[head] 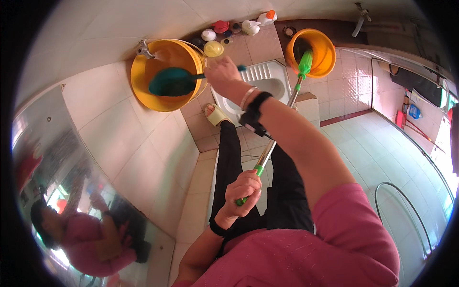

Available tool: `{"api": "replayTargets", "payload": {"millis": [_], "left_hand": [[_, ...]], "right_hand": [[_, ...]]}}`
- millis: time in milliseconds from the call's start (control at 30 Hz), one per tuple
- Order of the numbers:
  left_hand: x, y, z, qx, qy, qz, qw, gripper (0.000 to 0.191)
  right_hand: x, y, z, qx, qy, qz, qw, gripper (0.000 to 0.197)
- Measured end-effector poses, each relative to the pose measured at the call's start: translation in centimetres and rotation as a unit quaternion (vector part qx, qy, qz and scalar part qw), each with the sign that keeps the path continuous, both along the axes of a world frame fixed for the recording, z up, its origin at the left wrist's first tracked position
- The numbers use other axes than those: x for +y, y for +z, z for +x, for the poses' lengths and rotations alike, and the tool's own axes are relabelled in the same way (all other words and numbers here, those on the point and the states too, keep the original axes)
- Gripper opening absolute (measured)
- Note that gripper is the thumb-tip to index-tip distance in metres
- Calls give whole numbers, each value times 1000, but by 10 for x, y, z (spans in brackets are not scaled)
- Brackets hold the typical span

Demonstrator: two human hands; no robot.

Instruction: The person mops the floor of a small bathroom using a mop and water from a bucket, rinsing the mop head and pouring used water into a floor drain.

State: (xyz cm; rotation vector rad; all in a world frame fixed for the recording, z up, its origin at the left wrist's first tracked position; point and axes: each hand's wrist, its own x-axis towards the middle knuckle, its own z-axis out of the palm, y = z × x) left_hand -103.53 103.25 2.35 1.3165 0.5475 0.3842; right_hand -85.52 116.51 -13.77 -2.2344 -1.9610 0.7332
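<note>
My right hand (224, 73) grips the handle of a dark green plastic water dipper (173, 81). The dipper's bowl is over the mouth of a large yellow bucket (143, 98); its depth inside is hard to judge. Lower down, my left hand (244, 192) is closed around the green-ended handle of a mop (267, 152). The metal pole slants away beneath my right forearm. Its green lower section (306, 64) goes into a smaller orange bucket (324, 59), and the mop's end is hidden in that bucket's shadow.
A metal tap (145, 49) sticks out over the large bucket. Between the buckets lies a white squat toilet (274, 86). Several bottles (250, 27) stand along the wall. A mirror (89, 201) hangs on the left wall. At right, a hose (398, 192) curves over a raised tiled surface (380, 154).
</note>
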Motion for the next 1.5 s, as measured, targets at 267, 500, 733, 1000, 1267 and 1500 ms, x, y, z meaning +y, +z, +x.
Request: {"api": "replayTargets", "payload": {"millis": [267, 500, 733, 1000, 1267, 1500], "left_hand": [[3, 23, 25, 7, -14, 19, 1000, 20], [-11, 85, 113, -10, -153, 81, 985, 21], [-105, 162, 236, -145, -342, 190, 909, 30], [-144, 196, 306, -169, -410, 68, 893, 17], [-96, 165, 374, -99, -425, 188, 880, 26], [-58, 319, 458, -148, -439, 100, 880, 35]], "right_hand": [[-200, 38, 70, 126, -412, 40, 902, 32], [-359, 117, 75, 273, -544, -136, 782, 49], [-363, 199, 120, 156, -405, 279, 857, 78], [-359, 212, 156, 276, -512, 361, 729, 26], [-318, 200, 197, 362, -548, 353, 667, 20], [-291, 305, 278, 257, -502, 460, 686, 23]]}}
